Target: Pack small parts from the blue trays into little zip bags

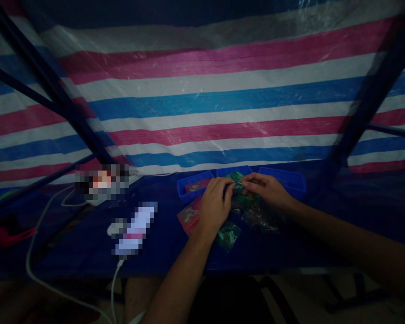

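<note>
My left hand and my right hand meet over a dark blue table, fingers pinched together on a small clear plastic bag of green parts. Both hands are closed on it. Under them lie more small bags: a red one, a green one near my left wrist, and a clear heap below my right hand. The light is dim and the parts inside are too small to make out.
Three blue trays stand in a row behind my hands. A white cable runs along the left past blurred-out items. A striped tarpaulin forms the back wall, with dark frame poles crossing.
</note>
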